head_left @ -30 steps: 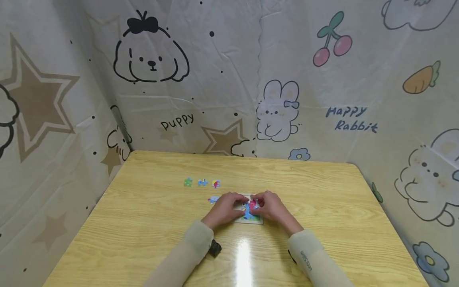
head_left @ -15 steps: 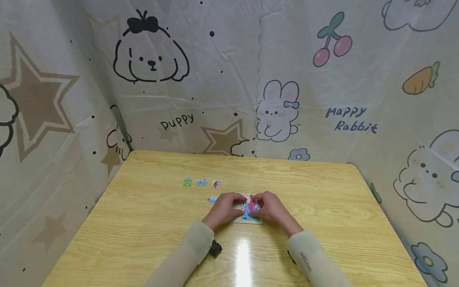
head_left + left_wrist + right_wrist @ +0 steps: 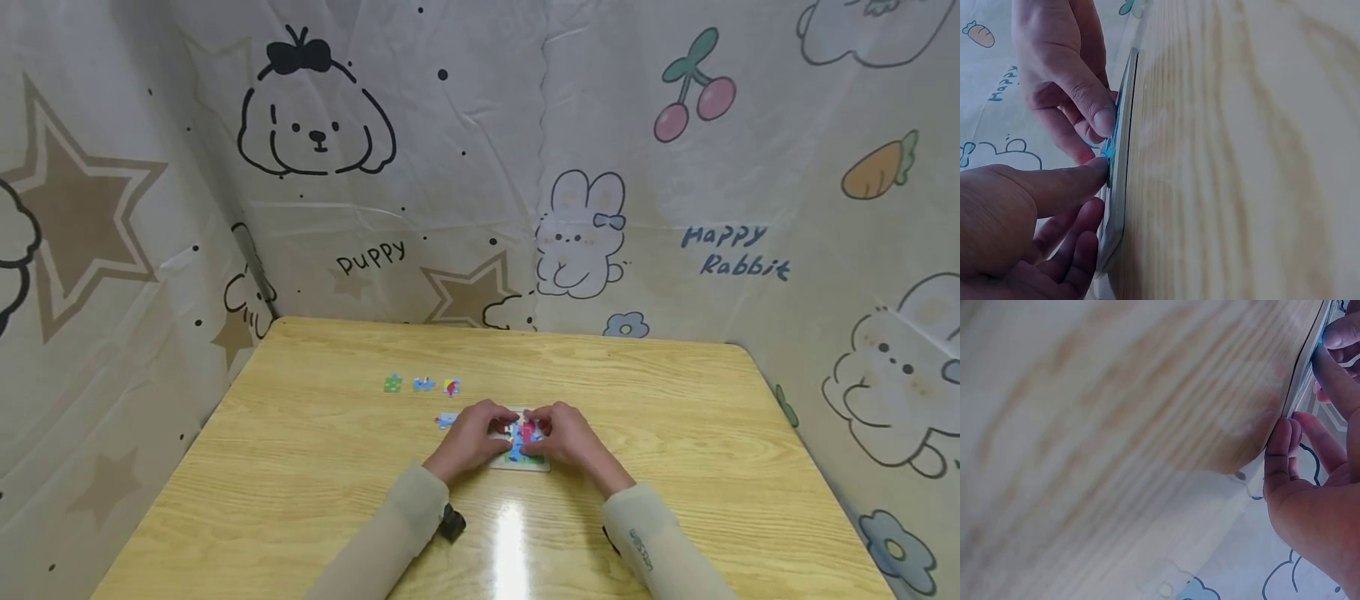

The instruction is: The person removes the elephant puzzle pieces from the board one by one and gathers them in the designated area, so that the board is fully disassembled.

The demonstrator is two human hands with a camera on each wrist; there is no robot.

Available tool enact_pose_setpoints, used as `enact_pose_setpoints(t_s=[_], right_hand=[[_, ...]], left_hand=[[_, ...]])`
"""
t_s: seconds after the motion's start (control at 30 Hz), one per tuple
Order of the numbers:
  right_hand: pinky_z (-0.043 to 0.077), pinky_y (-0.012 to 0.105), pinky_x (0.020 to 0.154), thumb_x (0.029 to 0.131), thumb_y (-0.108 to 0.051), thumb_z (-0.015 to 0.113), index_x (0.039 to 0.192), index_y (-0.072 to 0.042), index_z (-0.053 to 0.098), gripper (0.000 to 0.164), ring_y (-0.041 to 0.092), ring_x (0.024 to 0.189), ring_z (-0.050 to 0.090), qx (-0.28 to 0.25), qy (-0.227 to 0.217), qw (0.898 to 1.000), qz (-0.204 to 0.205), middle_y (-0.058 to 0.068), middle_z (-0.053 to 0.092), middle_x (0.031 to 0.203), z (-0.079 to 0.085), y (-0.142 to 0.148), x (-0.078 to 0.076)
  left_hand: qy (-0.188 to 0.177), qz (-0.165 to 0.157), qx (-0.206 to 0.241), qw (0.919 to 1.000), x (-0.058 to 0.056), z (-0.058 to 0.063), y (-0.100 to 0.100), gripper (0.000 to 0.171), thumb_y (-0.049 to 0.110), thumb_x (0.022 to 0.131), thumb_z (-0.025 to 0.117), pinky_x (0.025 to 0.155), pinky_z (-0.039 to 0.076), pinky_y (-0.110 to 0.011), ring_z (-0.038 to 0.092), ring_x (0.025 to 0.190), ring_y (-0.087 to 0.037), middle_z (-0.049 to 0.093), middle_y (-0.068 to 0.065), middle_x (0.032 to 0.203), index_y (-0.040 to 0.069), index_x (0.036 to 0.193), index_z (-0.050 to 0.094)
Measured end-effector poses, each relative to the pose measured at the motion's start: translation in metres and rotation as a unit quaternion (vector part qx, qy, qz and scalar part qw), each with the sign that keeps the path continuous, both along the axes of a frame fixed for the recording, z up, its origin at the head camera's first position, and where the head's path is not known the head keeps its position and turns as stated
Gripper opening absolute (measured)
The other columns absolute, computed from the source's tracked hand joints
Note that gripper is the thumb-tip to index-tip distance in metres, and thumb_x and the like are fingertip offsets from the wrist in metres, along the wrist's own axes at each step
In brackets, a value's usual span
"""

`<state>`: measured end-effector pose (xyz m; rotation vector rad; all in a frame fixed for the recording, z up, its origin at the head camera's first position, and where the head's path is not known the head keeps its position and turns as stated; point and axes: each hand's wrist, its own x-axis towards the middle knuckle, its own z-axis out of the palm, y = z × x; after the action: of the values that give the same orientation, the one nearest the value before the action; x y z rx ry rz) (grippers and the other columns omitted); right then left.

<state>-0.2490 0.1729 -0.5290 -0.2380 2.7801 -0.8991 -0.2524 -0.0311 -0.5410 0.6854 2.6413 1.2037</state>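
Note:
A jigsaw puzzle board (image 3: 534, 467) with a pale rim lies flat on the table, its pink, blue and green picture partly covered by fingers. My left hand (image 3: 472, 440) reaches in from the left, its thumb tip on a blue puzzle piece (image 3: 1108, 152) in the left wrist view. From the other side comes my right hand (image 3: 573, 435), with its thumb on the same spot, close to the left thumb. In the right wrist view, lower fingers (image 3: 1280, 440) of the right hand bend against the board's edge. Both hands pinch at the puzzle piece; their index fingertips are partly hidden.
Beyond the board, a green piece (image 3: 393, 384), a blue piece (image 3: 423, 384) and a red-and-yellow piece (image 3: 452, 387) lie in a row. Another light-blue piece (image 3: 446, 420) lies beside the left hand. A printed curtain (image 3: 465, 167) hangs behind the wooden table (image 3: 675, 400).
Both hands stay at the same place over the board, with only tiny finger shifts. The loose pieces have not moved.

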Motion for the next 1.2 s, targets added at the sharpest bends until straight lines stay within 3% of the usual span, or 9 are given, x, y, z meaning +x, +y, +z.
enact_pose_setpoints(t_s=[0.47,0.8,1.2], right_hand=[[0.045,0.031,0.077,0.079,-0.026,0.092,0.132,-0.011,0.072,0.059,0.019,0.089,0.05,-0.005,-0.009,1.0,-0.005,0.0,0.065,0.098,-0.002,0.001,-0.001],[0.045,0.031,0.076,0.077,-0.026,0.094,0.131,-0.011,0.072,0.06,0.017,0.088,0.049,-0.005,-0.005,1.0,-0.008,0.0,0.064,0.096,0.0,-0.001,0.001],[0.043,0.031,0.076,0.078,-0.026,0.093,0.132,-0.011,0.072,0.06,0.018,0.088,0.049,-0.007,-0.004,1.0,-0.005,-0.001,0.062,0.092,0.001,-0.001,0.0]], left_hand=[[0.0,-0.019,0.007,0.9998,-0.007,-0.002,-0.004,0.034,0.011,0.091,0.081,0.08,0.056,-0.026,0.066,0.091,-0.013,0.071,-0.003,0.106,0.008,0.124,0.075],[0.015,0.007,0.015,0.9998,-0.01,-0.001,-0.01,0.034,0.012,0.091,0.081,0.084,0.057,-0.028,0.065,0.093,-0.011,0.07,-0.001,0.108,0.009,0.124,0.075],[-0.001,0.003,0.005,1.0,-0.012,0.0,-0.014,0.037,0.011,0.086,0.085,0.085,0.057,-0.028,0.066,0.092,-0.013,0.07,-0.003,0.106,0.007,0.122,0.075]])
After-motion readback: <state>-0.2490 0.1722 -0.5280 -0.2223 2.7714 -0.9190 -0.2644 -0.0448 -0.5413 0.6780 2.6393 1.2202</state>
